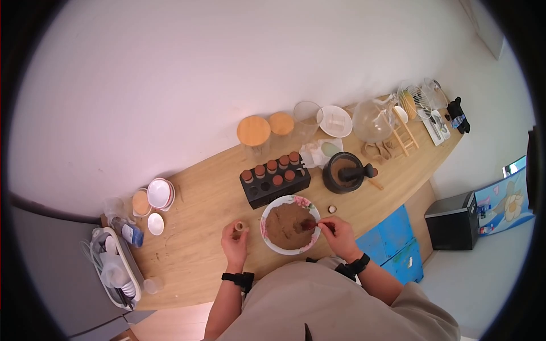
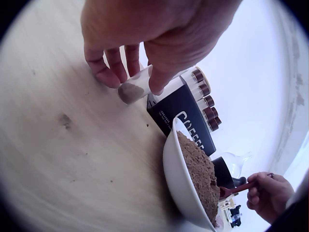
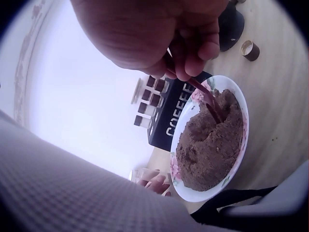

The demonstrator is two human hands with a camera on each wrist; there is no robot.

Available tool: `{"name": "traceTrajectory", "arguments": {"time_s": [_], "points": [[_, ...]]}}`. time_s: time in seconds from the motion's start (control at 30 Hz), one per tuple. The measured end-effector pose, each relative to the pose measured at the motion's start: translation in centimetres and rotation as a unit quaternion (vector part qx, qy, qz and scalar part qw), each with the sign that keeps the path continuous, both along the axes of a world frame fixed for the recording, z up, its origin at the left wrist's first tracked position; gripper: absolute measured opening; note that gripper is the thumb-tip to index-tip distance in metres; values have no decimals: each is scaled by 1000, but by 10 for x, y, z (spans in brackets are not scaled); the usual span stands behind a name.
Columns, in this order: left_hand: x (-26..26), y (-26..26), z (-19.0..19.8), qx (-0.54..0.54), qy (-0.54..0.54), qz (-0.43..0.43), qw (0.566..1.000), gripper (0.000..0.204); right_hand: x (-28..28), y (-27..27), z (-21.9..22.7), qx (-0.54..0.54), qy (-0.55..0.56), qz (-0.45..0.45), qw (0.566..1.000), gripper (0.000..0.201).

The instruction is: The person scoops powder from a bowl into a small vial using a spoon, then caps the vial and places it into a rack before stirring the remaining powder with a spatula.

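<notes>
A flowered white bowl (image 1: pixel 264 232) holds a heap of brown powder (image 2: pixel 199 170). My right hand (image 1: pixel 339 237) pinches the handle of a dark red spoon (image 3: pixel 199 87), whose head is in the powder. To the left of the bowl, my left hand (image 1: pixel 234 245) grips a small clear tube (image 2: pixel 135 88) with some brown powder inside; its mouth faces up in the head view. Behind the bowl is a black rack (image 1: pixel 263 199) marked COFFEE, holding several capped tubes. A loose cap (image 3: pixel 250 50) lies on the table to the right of the bowl.
A dark mortar with its pestle (image 1: pixel 335 176) stands behind and right of the bowl. Wooden-lidded jars (image 1: pixel 253 132), a glass vessel (image 1: pixel 372 121) and a white dish (image 1: pixel 335 121) line the wall side. Small bowls (image 1: pixel 160 194) and a filled dish basket (image 1: pixel 135 273) are at the left.
</notes>
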State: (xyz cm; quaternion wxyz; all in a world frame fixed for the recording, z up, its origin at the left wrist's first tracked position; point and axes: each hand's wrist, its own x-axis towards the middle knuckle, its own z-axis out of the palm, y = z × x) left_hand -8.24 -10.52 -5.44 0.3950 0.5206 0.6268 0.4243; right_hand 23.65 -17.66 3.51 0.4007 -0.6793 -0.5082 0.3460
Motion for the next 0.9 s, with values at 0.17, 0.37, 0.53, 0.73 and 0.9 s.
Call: {"name": "traceTrajectory", "arguments": {"time_s": [0.17, 0.37, 0.53, 0.73, 0.9], "points": [[-6, -4, -13, -11, 6, 17, 1000, 33, -6, 4, 6, 41, -74, 38, 996, 13], [-5, 4, -9, 70, 67, 22, 995, 34, -16, 5, 20, 73, -173, 144, 972, 9], [-9, 9, -24, 68, 9, 36, 997, 36, -19, 5, 19, 86, -144, 134, 977, 9], [-13, 13, -28, 52, 23, 24, 998, 31, -20, 7, 19, 50, -136, 120, 982, 9], [-15, 13, -20, 43, 36, 3, 998, 34, -24, 11, 18, 33, -104, 71, 991, 8]]}}
